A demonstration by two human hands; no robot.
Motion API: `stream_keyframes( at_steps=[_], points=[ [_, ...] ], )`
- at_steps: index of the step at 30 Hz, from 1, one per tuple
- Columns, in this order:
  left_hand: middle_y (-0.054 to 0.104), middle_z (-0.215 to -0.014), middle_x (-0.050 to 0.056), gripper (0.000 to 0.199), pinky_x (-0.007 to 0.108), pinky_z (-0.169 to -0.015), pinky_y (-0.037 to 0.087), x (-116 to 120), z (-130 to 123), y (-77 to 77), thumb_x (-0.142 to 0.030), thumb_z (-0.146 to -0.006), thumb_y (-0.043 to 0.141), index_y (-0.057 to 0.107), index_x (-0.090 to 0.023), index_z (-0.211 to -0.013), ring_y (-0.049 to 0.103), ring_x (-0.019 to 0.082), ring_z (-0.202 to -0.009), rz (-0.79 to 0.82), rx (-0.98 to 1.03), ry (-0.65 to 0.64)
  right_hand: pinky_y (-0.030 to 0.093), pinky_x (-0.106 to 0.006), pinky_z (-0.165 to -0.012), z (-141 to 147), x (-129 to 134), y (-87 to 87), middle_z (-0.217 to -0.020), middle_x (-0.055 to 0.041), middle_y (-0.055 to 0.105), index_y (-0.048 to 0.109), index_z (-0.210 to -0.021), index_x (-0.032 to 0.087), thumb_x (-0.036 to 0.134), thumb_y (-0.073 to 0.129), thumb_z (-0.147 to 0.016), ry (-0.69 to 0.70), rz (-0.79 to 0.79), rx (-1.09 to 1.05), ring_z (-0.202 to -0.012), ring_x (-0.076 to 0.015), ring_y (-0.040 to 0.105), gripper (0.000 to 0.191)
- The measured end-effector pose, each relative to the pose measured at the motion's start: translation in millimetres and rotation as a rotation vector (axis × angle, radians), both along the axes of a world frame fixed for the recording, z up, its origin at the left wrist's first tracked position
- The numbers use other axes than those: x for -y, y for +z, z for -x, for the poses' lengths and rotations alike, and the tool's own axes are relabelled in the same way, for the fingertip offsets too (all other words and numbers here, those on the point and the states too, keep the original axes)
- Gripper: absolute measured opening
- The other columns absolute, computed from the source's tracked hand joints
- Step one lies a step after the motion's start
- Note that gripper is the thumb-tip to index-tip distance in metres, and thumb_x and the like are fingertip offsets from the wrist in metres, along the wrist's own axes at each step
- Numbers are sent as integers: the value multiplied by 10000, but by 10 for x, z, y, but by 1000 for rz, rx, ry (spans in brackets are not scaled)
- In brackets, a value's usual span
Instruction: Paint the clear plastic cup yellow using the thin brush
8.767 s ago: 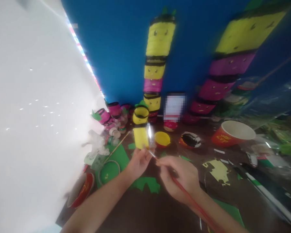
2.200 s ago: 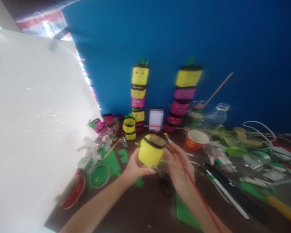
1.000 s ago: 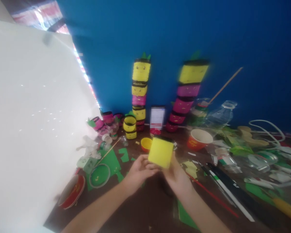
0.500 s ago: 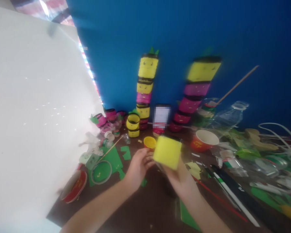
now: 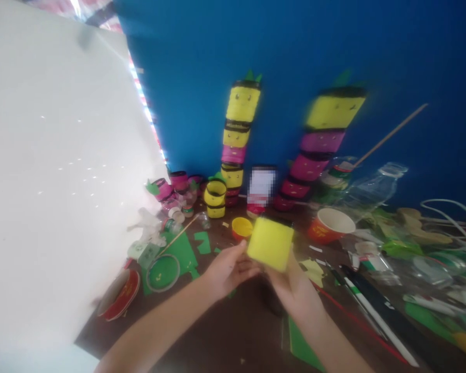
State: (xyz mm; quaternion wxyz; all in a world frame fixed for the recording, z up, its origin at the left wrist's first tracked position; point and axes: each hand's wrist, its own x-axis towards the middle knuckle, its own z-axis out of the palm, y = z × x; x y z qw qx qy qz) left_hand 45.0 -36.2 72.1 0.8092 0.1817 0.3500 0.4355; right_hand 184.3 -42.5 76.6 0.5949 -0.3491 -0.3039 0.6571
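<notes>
A yellow-wrapped cup-shaped piece with a dark rim is held up over the middle of the table. My right hand supports it from below and from the right, its fingers partly hidden behind the piece. At its lower left side, my left hand has thumb and fingers against the piece, the fingertips partly tucked under it. Just behind stands a small yellow-orange cup. A phone with a blurred screen leans upright farther back.
Two tall stacks of yellow and pink faced pots, a left stack and a right stack, stand by the blue wall. Green paper and a red bowl lie left. A red-and-white paper cup, pens and clear bottles crowd the right.
My left hand has shifted right, its thumb and fingers now against the yellow piece. The piece stays in my right hand. The whole view has moved slightly.
</notes>
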Motion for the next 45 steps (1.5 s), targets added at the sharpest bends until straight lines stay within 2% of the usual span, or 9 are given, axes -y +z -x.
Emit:
stream_keyframes(
  at_steps=[4, 10, 22, 28, 32, 35, 37, 42, 45],
  points=[
    [685, -914, 73, 228, 257, -798, 466, 19, -38, -21, -252, -726, 683, 661, -127, -915, 621, 124, -802, -1, 39, 4, 545, -306, -865, 14, -104, -64, -1040, -16, 692, 667, -919, 248, 486, 504, -815, 20, 107, -202, -1082, -176, 593, 307],
    [690, -971, 87, 210, 298, -886, 437, 48, -55, -8, -205, -673, 720, 687, -127, -866, 621, 156, -894, -174, 87, 42, 527, -212, -866, -34, -108, -86, -1015, 7, 701, 670, -912, 250, 423, 489, -845, 19, 165, -266, -1056, -125, 605, 259],
    [718, -734, 73, 255, 298, -695, 524, 17, -62, -58, -228, -565, 780, 710, -108, -779, 650, 156, -652, -335, -321, 133, 563, -253, -810, -11, -99, -127, -1029, -18, 695, 682, -872, 241, 545, 522, -788, 49, 70, -130, -1033, -164, 619, 353],
    [706, -643, 33, 149, 272, -639, 539, -44, -45, -189, -201, -566, 759, 710, -116, -679, 637, 138, -592, -382, -326, 199, 570, -287, -748, 86, -68, -64, -955, -35, 711, 666, -896, 220, 494, 657, -704, -86, 101, -74, -896, -174, 662, 335],
    [695, -624, 21, 163, 245, -632, 535, -120, -23, -293, -199, -541, 776, 700, -115, -658, 634, 121, -594, -323, -307, 302, 555, -280, -712, -3, -96, -104, -878, -48, 711, 652, -870, 186, 438, 633, -729, -329, 23, 81, -823, -157, 670, 289],
    [707, -654, 45, 203, 243, -640, 537, -169, 1, -334, -261, -549, 786, 688, -116, -652, 660, 137, -637, -241, -253, 350, 527, -203, -653, -114, -50, -74, -744, -2, 692, 639, -901, 179, 368, 607, -750, -490, -71, 164, -711, -99, 651, 244],
    [707, -650, 50, 233, 241, -630, 537, -194, 20, -356, -295, -537, 796, 674, -119, -628, 667, 143, -637, -209, -222, 364, 539, -242, -638, -161, 38, -6, -741, -9, 696, 602, -998, 178, 333, 548, -806, -580, -273, 477, -670, -116, 657, 253],
    [689, -587, 38, 287, 228, -598, 528, -247, 66, -448, -315, -463, 830, 650, -119, -569, 655, 132, -573, -175, -212, 389, 564, -249, -619, -132, 264, 194, -836, -10, 722, 589, -1011, 233, 151, 579, -753, -483, -881, 1147, -700, -154, 690, 271],
    [683, -577, 30, 285, 235, -603, 528, -271, 94, -496, -310, -456, 834, 649, -119, -557, 649, 129, -568, -180, -217, 397, 560, -231, -650, -88, 299, 251, -815, 0, 719, 606, -1000, 233, 71, 580, -714, -539, -1072, 1285, -641, -133, 675, 330]
  ],
)
